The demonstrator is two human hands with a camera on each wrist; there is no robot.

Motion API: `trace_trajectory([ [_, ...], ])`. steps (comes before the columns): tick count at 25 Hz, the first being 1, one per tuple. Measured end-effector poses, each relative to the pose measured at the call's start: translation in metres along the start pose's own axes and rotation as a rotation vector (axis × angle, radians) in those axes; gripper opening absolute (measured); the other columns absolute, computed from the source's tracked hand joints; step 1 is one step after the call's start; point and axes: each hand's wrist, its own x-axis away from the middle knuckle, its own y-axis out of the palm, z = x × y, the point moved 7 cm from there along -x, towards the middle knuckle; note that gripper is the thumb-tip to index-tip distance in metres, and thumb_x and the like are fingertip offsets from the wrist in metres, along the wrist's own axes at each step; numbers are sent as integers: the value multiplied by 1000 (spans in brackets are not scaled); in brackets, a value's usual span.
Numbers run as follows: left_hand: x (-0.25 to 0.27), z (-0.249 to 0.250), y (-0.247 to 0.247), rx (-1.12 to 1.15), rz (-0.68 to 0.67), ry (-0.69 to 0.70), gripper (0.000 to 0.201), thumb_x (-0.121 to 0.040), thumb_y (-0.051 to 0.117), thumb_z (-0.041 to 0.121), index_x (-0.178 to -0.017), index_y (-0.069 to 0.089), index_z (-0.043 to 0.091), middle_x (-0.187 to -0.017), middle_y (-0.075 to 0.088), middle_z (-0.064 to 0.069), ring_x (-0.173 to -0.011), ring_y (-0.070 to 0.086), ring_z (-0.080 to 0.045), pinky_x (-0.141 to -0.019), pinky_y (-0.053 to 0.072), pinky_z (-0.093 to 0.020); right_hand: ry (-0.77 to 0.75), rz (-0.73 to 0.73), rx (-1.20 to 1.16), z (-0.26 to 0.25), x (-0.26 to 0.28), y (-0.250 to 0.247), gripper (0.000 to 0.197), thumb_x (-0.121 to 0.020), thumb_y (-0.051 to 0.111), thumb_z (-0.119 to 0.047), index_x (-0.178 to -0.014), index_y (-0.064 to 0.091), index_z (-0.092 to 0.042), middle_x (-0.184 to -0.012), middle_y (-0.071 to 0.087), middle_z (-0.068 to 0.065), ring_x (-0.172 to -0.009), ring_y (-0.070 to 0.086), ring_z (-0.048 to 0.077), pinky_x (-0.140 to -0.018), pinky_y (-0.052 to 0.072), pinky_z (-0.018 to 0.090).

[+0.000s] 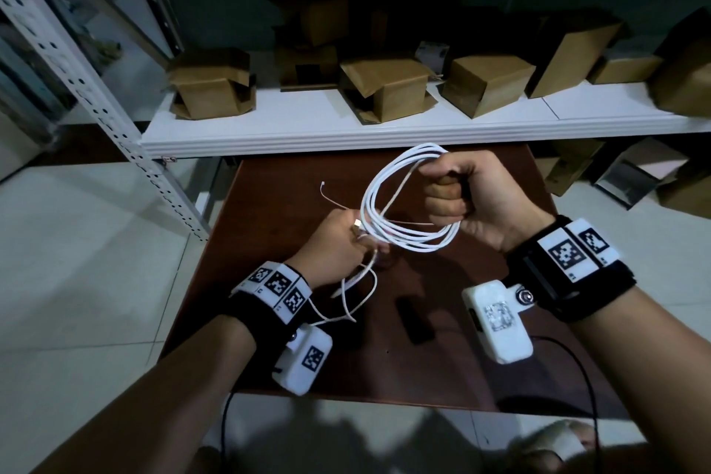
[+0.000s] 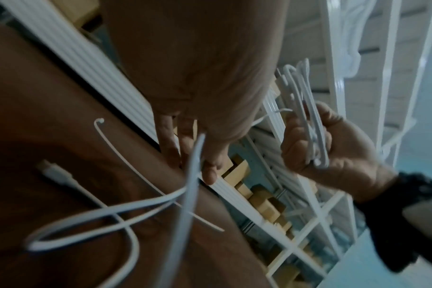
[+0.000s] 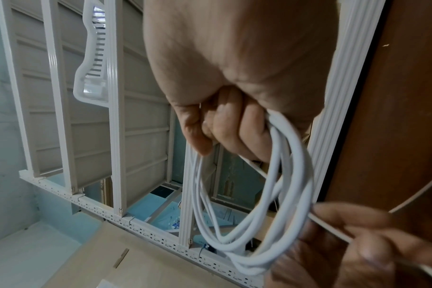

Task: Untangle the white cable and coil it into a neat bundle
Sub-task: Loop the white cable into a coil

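Note:
The white cable [image 1: 388,204] is wound into several loops held above the brown table [image 1: 269,212]. My right hand [image 1: 454,192] grips the top of the coil [image 3: 274,194] in a closed fist. At the coil's lower left, my left hand [image 1: 342,242] pinches the strands together with a thin white tie [image 1: 327,194] that sticks up to the left. A loose tail [image 1: 361,292] loops down below the left hand. Its white plug [image 2: 54,171] hangs over the table. The left wrist view shows the right hand [image 2: 333,152] around the bundle [image 2: 306,117].
A white metal shelf [image 1: 346,127] with several cardboard boxes [image 1: 384,88] stands just behind the table. A small black object [image 1: 415,323] lies on the table near me. More boxes [image 1: 635,173] sit on the tiled floor at the right.

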Motion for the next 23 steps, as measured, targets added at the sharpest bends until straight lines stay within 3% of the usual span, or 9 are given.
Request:
trace_trajectory([
  [3, 6, -27, -11, -463, -102, -61, 36, -80, 49, 1, -100, 71, 22, -94, 72, -7, -88, 74, -26, -81, 61, -44, -26, 30, -14, -9, 3, -8, 39, -78, 55, -15, -55, 25, -25, -53, 10, -6, -44, 5, 11, -45, 6, 28],
  [6, 17, -44, -30, -833, -109, -192, 35, -88, 46, -4, -108, 62, 20, -98, 68, -12, -95, 70, -38, -82, 56, -44, -94, 77, -56, -27, 8, -19, 43, -85, 51, -13, -62, 17, -27, -55, 7, -6, -45, 4, 11, -45, 6, 27],
  [10, 26, -60, -62, -1158, -30, -407, 32, -97, 49, 13, -124, 63, 21, -121, 65, -9, -115, 61, -32, -91, 51, -43, -173, 119, -92, -54, 18, -42, 42, -93, 43, -14, -64, 15, -27, -51, 10, -8, -45, 5, 10, -43, 7, 26],
  [13, 31, -82, -85, -1297, -67, -746, 40, -98, 57, 28, -138, 60, 20, -141, 52, -10, -129, 50, -31, -99, 51, -44, -178, 156, -70, -52, 17, -51, 42, -93, 43, -14, -66, 13, -27, -51, 10, -7, -44, 5, 10, -43, 6, 26],
  [15, 37, -92, -95, -1364, -75, -857, 45, -98, 57, 29, -141, 57, 17, -145, 51, -12, -131, 49, -32, -100, 52, -48, -182, 186, -64, -49, 15, -53, 43, -93, 42, -13, -63, 15, -27, -53, 8, -7, -44, 4, 11, -43, 5, 26],
  [18, 47, -109, -95, -1403, -126, -920, 45, -99, 52, 25, -144, 58, 18, -150, 53, -12, -138, 47, -35, -102, 52, -51, -210, 257, -99, -64, 23, -70, 46, -93, 42, -14, -55, 20, -28, -46, 14, -9, -44, 4, 11, -44, 4, 26],
  [23, 46, -120, -90, -1352, -155, -909, 45, -97, 52, 22, -141, 60, 20, -149, 55, -6, -144, 42, -32, -104, 51, -51, -198, 263, -86, -68, 25, -81, 43, -94, 42, -16, -64, 13, -28, -45, 16, -9, -42, 5, 10, -45, 5, 27],
])
